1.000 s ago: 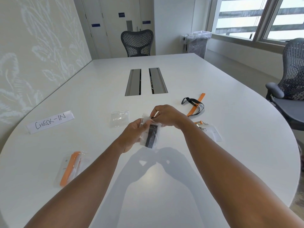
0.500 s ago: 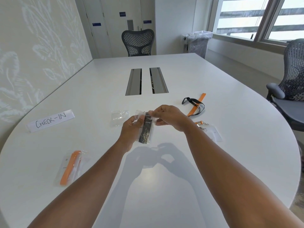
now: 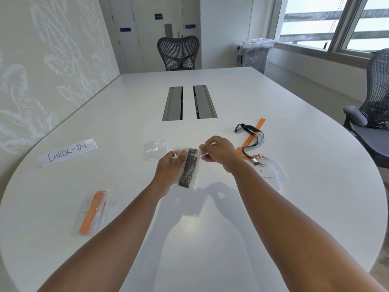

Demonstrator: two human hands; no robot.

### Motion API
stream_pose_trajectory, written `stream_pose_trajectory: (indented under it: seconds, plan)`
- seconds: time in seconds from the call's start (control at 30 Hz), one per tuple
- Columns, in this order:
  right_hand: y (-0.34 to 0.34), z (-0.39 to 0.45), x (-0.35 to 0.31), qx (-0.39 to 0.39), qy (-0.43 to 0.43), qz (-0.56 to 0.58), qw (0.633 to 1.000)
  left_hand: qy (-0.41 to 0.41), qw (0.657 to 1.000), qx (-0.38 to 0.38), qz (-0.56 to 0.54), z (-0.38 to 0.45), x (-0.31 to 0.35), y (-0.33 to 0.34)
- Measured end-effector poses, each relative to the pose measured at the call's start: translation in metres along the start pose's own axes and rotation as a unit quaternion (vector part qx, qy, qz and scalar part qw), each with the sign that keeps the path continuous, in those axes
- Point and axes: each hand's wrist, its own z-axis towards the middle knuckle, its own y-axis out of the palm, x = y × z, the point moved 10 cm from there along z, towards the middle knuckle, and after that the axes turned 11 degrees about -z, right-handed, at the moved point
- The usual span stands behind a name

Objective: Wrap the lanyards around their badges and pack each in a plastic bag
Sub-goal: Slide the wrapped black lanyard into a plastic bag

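Above the white table I hold a clear plastic bag with a badge wrapped in a black lanyard inside. My left hand grips the bag's left side near the top. My right hand pinches the bag's top right corner. A sealed bag with an orange-wrapped badge lies at the near left. To the right lie loose black and orange lanyards clipped to two badges.
An empty clear bag lies just beyond my left hand. A paper "CHECK-IN" sign sits at the left. Two cable hatches are set in the table's middle. Mesh chairs stand at the far end and right.
Both hands have lifted the bagged black-wrapped badge slightly and my right hand has slid rightwards along the bag's top edge to its corner.
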Motion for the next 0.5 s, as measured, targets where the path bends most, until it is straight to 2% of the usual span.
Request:
stream_pose_trajectory:
  seconds: [0.2,0.33,0.5]
  plan:
    - [0.003,0.0,0.02,0.036,0.047,0.036,0.998,0.002,0.998,0.056,0.02,-0.002,-0.01,-0.009]
    - [0.027,-0.005,0.036,-0.025,0.096,0.047,0.994,-0.014,0.995,0.1,0.014,-0.002,-0.016,-0.015]
    - [0.039,-0.008,0.047,0.012,0.11,0.13,0.985,-0.057,0.994,0.091,-0.027,-0.002,-0.027,-0.01]
